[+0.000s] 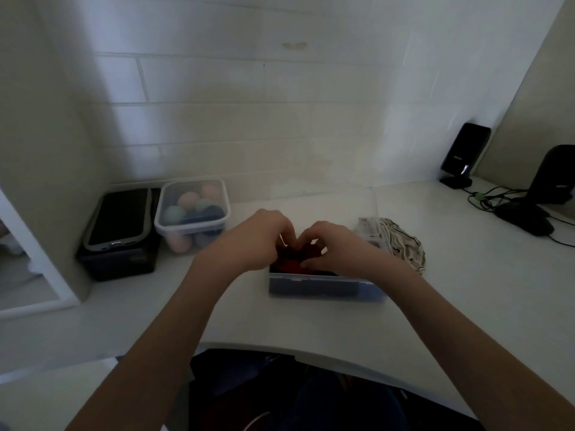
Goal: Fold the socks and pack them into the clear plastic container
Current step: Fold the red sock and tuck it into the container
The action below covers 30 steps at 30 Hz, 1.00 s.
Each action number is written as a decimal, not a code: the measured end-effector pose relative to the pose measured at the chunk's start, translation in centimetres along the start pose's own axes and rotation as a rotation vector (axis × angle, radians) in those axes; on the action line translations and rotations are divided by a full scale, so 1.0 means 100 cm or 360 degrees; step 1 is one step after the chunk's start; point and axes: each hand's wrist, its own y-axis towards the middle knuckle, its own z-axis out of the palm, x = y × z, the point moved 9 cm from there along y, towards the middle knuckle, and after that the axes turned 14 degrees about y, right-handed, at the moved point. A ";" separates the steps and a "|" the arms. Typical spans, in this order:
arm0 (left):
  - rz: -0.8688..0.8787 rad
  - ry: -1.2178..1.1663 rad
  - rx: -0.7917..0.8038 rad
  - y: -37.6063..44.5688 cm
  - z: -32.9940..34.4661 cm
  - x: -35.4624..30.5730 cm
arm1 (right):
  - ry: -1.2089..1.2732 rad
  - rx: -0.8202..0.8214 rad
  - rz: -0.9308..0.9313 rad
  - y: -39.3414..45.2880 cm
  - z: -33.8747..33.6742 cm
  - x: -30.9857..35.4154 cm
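Observation:
A clear plastic container point(323, 286) stands on the white counter in front of me, with dark socks showing through its front wall. A red sock point(294, 263) lies at its open top. My left hand point(253, 239) and my right hand point(334, 247) are both over the container, fingers curled down and pinching the red sock from either side. Most of the sock is hidden under my hands. A striped cream sock point(401, 241) lies bunched on the counter just right of the container.
A lidded clear box of pastel rolled socks point(191, 209) and a dark box point(119, 237) stand at the back left. A black speaker point(465, 155), a black stand point(541, 194) and cables point(488, 199) sit at the right. The counter's front edge point(311, 353) curves near me.

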 end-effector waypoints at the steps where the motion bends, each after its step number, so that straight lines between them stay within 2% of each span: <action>1: 0.0005 0.0091 0.0046 0.001 0.001 -0.001 | -0.0057 0.0039 -0.0009 0.000 0.002 0.001; 5: -0.0020 0.0482 0.0224 0.007 0.011 -0.002 | -0.0398 0.0031 0.0045 0.000 -0.003 0.001; 10: -0.0073 0.0701 0.0188 0.013 0.017 -0.005 | -0.0503 0.0006 0.0002 0.004 0.004 0.005; 13: -0.0089 0.0713 0.0187 0.013 0.019 -0.003 | -0.0498 -0.0022 -0.0073 0.005 0.004 0.009; 18: -0.0101 0.0709 0.0234 0.016 0.027 0.000 | -0.0670 0.0041 -0.0012 0.011 0.007 0.007; 23: -0.0048 0.0703 0.0327 0.023 0.039 0.001 | -0.0699 0.0277 0.0132 0.016 0.019 -0.001; 30: -0.0075 0.0574 0.0422 0.021 0.040 0.000 | -0.0453 0.0375 0.0139 0.013 0.017 -0.002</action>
